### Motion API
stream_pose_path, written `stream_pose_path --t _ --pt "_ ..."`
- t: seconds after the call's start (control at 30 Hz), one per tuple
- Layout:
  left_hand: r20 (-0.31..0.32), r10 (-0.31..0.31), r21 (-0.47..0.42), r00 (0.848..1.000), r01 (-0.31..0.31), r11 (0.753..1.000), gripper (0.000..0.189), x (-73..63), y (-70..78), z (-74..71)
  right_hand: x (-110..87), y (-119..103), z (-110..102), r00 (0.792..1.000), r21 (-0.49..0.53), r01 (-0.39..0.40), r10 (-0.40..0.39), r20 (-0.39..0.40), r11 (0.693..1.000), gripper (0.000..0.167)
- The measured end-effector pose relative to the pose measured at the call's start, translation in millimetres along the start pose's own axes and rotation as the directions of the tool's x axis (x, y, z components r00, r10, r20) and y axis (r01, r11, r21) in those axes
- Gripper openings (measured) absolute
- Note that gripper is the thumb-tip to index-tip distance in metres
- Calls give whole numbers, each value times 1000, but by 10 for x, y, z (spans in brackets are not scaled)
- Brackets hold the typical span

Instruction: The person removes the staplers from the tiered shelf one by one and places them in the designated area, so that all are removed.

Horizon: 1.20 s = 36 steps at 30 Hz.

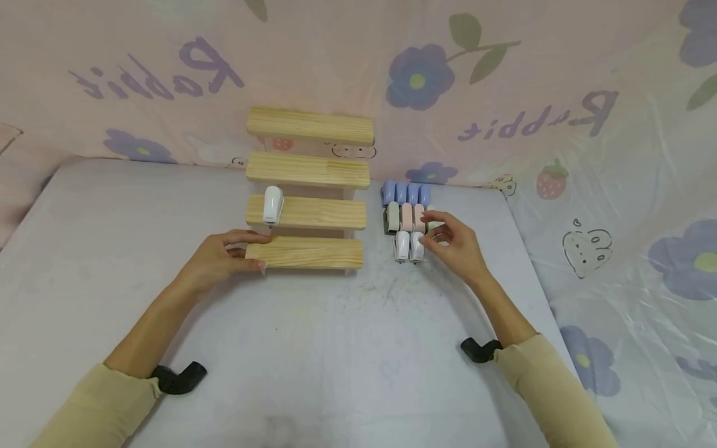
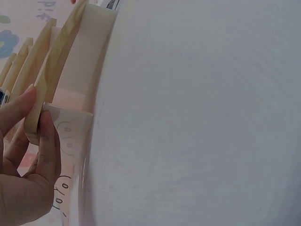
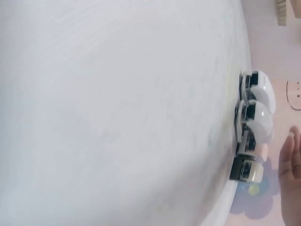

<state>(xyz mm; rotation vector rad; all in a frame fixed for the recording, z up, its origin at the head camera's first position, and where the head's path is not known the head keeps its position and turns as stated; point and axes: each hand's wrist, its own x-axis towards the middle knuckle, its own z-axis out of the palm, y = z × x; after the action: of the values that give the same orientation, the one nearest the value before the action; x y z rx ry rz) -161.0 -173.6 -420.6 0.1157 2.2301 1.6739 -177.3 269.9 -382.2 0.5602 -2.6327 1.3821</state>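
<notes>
My left hand (image 1: pixel 215 258) pinches the left end of the lowest board of a tiered wooden shelf (image 1: pixel 313 254); in the left wrist view, thumb and fingers (image 2: pixel 47 146) lie on either side of the board. A white mini stapler (image 1: pixel 272 205) stands at the left of the tier just above. Over the right end of a cluster of staplers hovers my right hand (image 1: pixel 456 246), fingers bent and nothing held. Closest to its fingertips are a white stapler (image 1: pixel 417 246) and a pink stapler (image 1: pixel 418 216). The right wrist view has that hand (image 3: pixel 291 165) beside the staplers.
Blue staplers (image 1: pixel 407 193) form the cluster's back row. A grey-green stapler (image 1: pixel 393 216) begins the middle row, and another white stapler (image 1: pixel 401 246) stands in front. Behind the white table (image 1: pixel 313 348) hangs a printed cloth (image 1: pixel 336 50), which also covers the right side.
</notes>
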Motion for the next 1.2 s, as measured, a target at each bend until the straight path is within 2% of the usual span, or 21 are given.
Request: stream_pose_path --t 0.13,0.57,0.93,1.2 --pt "5 1 -4 1000 -1 1000 57 -3 -3 7 52 -21 67 999 76 43 -43 -7 996 43" --pt "-5 -20 -2 1000 20 1000 57 -14 2 3 252 -188 262 990 194 141 -143 -1 971 43" --pt "-7 -9 -14 1000 9 1000 56 2 -13 13 384 -395 463 979 224 192 -203 30 956 41" --pt "-5 -10 14 1000 10 1000 58 -14 9 0 488 -537 586 969 262 218 -241 56 940 42"
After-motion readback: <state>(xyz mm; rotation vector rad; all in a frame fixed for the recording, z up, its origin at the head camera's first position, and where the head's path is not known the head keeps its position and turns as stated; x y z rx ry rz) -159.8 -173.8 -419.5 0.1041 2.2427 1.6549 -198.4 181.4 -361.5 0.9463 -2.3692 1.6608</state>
